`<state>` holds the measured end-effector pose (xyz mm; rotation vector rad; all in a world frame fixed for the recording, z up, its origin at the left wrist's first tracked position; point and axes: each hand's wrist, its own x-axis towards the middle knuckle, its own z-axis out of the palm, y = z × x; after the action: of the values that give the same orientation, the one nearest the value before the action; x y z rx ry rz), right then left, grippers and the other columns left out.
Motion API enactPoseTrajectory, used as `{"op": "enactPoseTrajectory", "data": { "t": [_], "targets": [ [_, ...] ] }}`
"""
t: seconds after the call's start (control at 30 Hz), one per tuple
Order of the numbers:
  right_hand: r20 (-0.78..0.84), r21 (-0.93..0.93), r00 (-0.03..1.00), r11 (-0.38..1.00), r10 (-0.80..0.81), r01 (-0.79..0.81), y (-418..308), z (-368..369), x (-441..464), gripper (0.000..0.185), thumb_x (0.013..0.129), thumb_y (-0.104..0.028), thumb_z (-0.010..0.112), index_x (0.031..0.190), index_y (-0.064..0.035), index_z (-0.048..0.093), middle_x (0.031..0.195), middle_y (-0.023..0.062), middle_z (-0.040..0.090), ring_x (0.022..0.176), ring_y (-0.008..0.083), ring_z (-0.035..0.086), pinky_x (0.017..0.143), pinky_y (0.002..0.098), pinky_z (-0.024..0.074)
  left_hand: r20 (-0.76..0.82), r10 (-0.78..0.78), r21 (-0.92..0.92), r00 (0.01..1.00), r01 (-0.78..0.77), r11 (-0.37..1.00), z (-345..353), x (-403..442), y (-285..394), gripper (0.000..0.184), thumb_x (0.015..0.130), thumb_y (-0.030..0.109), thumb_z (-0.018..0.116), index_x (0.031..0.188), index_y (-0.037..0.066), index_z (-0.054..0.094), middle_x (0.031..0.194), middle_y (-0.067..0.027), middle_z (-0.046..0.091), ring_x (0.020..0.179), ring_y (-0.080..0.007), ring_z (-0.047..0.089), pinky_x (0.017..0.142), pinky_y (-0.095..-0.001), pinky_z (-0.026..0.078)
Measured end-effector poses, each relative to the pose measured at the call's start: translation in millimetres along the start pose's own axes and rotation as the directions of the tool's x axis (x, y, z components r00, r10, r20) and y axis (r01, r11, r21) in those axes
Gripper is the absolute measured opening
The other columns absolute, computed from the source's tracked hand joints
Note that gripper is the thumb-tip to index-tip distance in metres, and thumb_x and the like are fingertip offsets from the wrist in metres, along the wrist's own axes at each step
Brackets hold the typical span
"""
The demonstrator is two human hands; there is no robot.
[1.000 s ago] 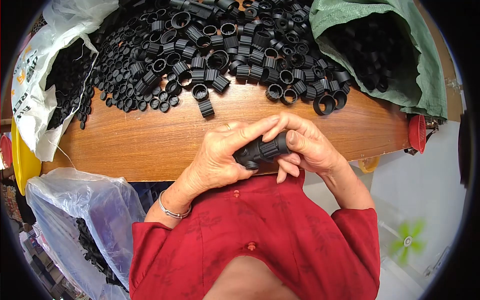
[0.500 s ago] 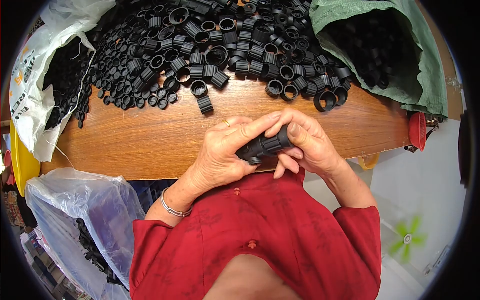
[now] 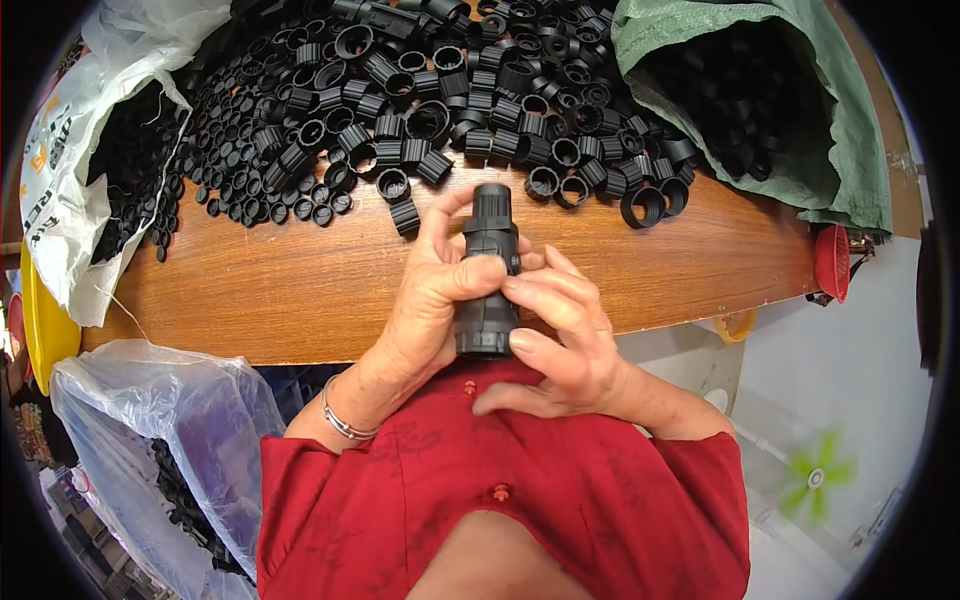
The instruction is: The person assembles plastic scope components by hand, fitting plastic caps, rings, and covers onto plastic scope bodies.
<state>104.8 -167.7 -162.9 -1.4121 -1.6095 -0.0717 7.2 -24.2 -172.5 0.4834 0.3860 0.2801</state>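
Note:
A black scope-like tube (image 3: 490, 240) points away from me above the table's front edge, its ribbed narrow end farthest and its wide end near my red shirt. My left hand (image 3: 430, 285) is wrapped round its left side, with the thumb lying across the top. At the right of the tube, my right hand (image 3: 565, 340) has its fingers apart, the fingertips touching the tube's side and the thumb low beside the wide end. Beyond my hands lie loose black ribbed rings (image 3: 403, 216) and small black caps (image 3: 303, 209).
A green sack (image 3: 855, 150) of black rings lies at the back right, a white bag (image 3: 60, 190) of small black parts at the left. Below it stands a clear plastic-lined bin (image 3: 130, 400). A red basket (image 3: 832, 265) is beside the table's right end.
The black tube has swung from lying sideways between my hands to pointing away from me. My right hand has moved down and left, its fingers spreading beside the tube.

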Motion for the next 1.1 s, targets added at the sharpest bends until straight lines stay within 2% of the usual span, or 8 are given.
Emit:
{"op": "enactPoseTrajectory", "data": {
  "t": [0.13,0.17,0.27,0.43,0.57,0.63,0.87,1.1],
  "targets": [
    [0.000,-0.056,0.999,0.998,0.034,-0.034,2,-1,1,0.060,0.064,-0.017,0.087,0.116,-0.0049,0.060,0.125,0.0197,0.062,0.107,0.0356,0.060,0.097,0.0526,0.0491,-0.063,0.114,0.301,0.992,-0.090,0.950,6,-8,-4,0.060,0.092,0.038,0.070,0.133,0.002,0.045,0.109,-0.0115,0.062,0.097,-0.0172,0.062,0.086,-0.0301,0.052],
    [-0.051,-0.004,0.998,0.999,0.044,-0.045,0,-6,9,0.049,0.069,-0.005,0.076,0.114,-0.0011,0.059,0.122,0.0216,0.063,0.103,0.0365,0.062,0.092,0.0485,0.0522,-0.108,0.061,0.383,0.992,-0.015,0.924,14,-12,0,0.057,0.097,0.050,0.059,0.126,0.001,0.054,0.108,-0.0085,0.062,0.093,-0.0134,0.060,0.083,-0.0267,0.049],
    [-0.021,0.077,0.993,0.991,0.114,-0.112,5,-33,36,0.044,0.070,0.002,0.064,0.114,0.0038,0.059,0.112,0.0213,0.066,0.094,0.0371,0.064,0.084,0.0414,0.0535,-0.042,-0.165,0.451,0.985,0.166,0.877,2,-11,10,0.058,0.097,0.053,0.057,0.122,0.000,0.058,0.101,-0.0078,0.066,0.083,-0.0126,0.066,0.067,-0.0265,0.054],
    [0.043,0.076,0.963,0.960,0.267,-0.270,26,-33,35,0.042,0.078,0.003,0.061,0.120,0.0014,0.058,0.104,0.0185,0.063,0.088,0.0332,0.060,0.080,0.0391,0.0509,-0.230,0.066,0.876,0.971,0.177,0.448,-6,-2,29,0.039,0.096,0.035,0.064,0.084,-0.001,0.072,0.062,-0.0034,0.062,0.056,-0.0092,0.059,0.053,-0.0252,0.048],
    [0.087,0.110,0.980,0.976,0.178,-0.187,34,-27,38,0.041,0.084,0.000,0.062,0.125,-0.0002,0.055,0.111,0.0183,0.062,0.095,0.0345,0.060,0.085,0.0402,0.0500,0.088,0.347,0.619,0.934,-0.324,0.715,3,4,36,0.039,0.091,0.025,0.070,0.120,0.000,0.064,0.102,-0.0054,0.067,0.093,-0.0090,0.060,0.082,-0.0236,0.048],
    [0.063,0.141,0.977,0.967,0.204,-0.211,38,-24,34,0.039,0.087,-0.002,0.062,0.126,-0.0003,0.054,0.112,0.0189,0.062,0.097,0.0356,0.061,0.086,0.0405,0.0502,0.282,0.334,0.641,0.899,-0.436,0.632,10,13,32,0.046,0.089,0.024,0.072,0.127,0.001,0.061,0.111,-0.0066,0.066,0.102,-0.0125,0.061,0.091,-0.0275,0.048],
    [-0.016,0.097,0.981,0.976,0.195,-0.192,48,-20,19,0.035,0.098,-0.017,0.057,0.128,-0.0011,0.049,0.112,0.0204,0.060,0.098,0.0371,0.062,0.084,0.0400,0.0512,0.268,0.241,0.546,0.933,-0.353,0.760,37,29,7,0.039,0.078,0.013,0.076,0.115,0.004,0.065,0.107,-0.0041,0.067,0.101,-0.0121,0.060,0.089,-0.0265,0.049],
    [-0.170,-0.017,0.981,0.995,0.089,-0.093,56,-3,-14,0.044,0.103,-0.032,0.050,0.131,0.0000,0.040,0.115,0.0235,0.056,0.097,0.0362,0.062,0.083,0.0402,0.0519,0.469,0.329,0.626,0.819,-0.572,0.531,34,34,-7,0.040,0.075,0.017,0.075,0.110,0.001,0.068,0.103,-0.0075,0.069,0.100,-0.0164,0.062,0.089,-0.0300,0.049]
  ]
}}
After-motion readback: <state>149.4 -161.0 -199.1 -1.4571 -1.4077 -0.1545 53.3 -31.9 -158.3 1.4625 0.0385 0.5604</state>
